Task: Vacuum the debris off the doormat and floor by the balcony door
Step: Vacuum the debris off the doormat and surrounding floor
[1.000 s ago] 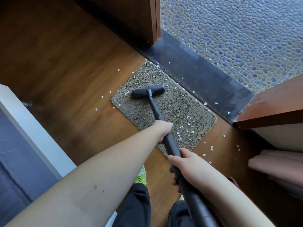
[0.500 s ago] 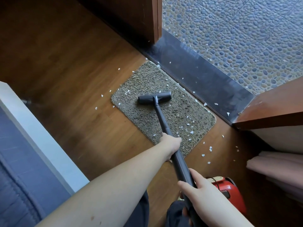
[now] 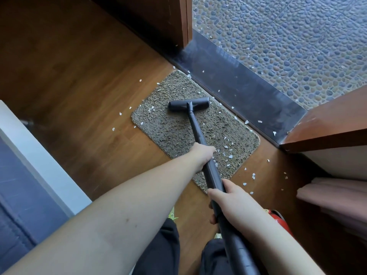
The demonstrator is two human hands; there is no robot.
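A grey-brown doormat (image 3: pixel 174 133) lies on the wooden floor (image 3: pixel 79 76) beside the dark balcony door threshold (image 3: pixel 248 92). White debris flakes (image 3: pixel 230 155) dot the mat's near right part, the floor around it and the threshold. The black vacuum head (image 3: pixel 188 103) rests on the mat's far half, and the black vacuum wand (image 3: pixel 195 128) runs back toward me. My left hand (image 3: pixel 200 155) grips the wand midway. Lower down the wand, my right hand (image 3: pixel 232 199) holds the thicker tube.
A red vacuum body (image 3: pixel 280 219) shows behind my right arm. A white and blue furniture edge (image 3: pixel 39 165) runs along the left. A wooden door frame (image 3: pixel 178 20) stands at the back, an open door's edge (image 3: pixel 327 133) at right, with pink fabric (image 3: pixel 333 193) below. Pebble balcony floor (image 3: pixel 288 36) lies beyond.
The vacuum head was pulled back toward me, then pushed forward again to the mat's far half, further right than one second ago. Both hands moved with the wand.
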